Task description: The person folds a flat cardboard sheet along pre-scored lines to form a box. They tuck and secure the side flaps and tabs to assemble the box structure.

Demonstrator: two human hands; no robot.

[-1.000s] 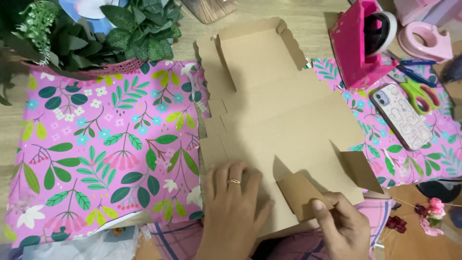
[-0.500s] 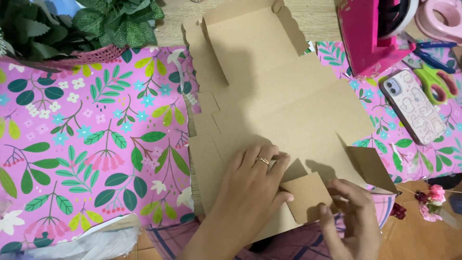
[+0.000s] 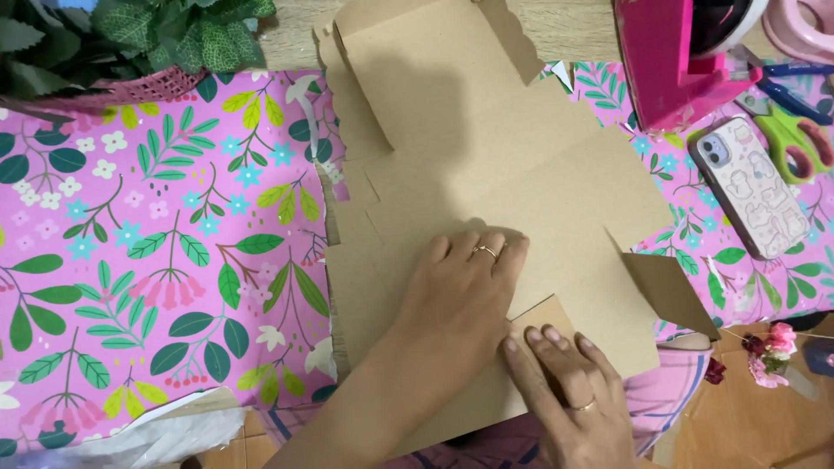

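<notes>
Right now both hands lie flat — left hand [image 3: 460, 291] spread on the cardboard box blank [image 3: 486, 174], right hand [image 3: 569, 395] pressing its small flap [image 3: 546, 314].

The left hand [image 3: 460, 300] lies palm down with fingers stretched forward and close together, a ring on one finger; its bare forearm runs down and left toward the lower edge of the view. The right hand [image 3: 569, 391] sits just beside it, lower and to the right, fingers flat and pointing up-left, fingertips touching the left hand's edge, also ringed
</notes>
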